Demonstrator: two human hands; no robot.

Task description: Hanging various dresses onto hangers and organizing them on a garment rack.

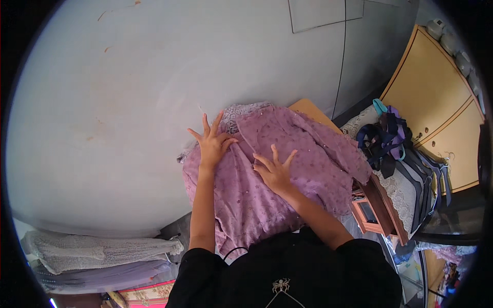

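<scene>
A mauve-pink long-sleeved garment [318,182] with a small star pattern and shiny dots lies spread in front of me. My left hand [210,145] is over its upper left part, pinching the fabric edge between thumb and forefinger while the other fingers fan out. To the right and slightly nearer, my right hand [276,174] has its thumb and forefinger closed at the fabric; its other fingers are raised and apart. Between the hands the cloth falls in folds. One sleeve [341,149] stretches along the right side.
White lace cloth [251,109] shows beyond the garment, beside a wooden edge [313,113]. Dark and purple straps [387,136] are heaped at right by a yellow cabinet [436,87]. A grey wall [128,128] rises ahead. Grey knitted cloth [102,251] hangs at lower left.
</scene>
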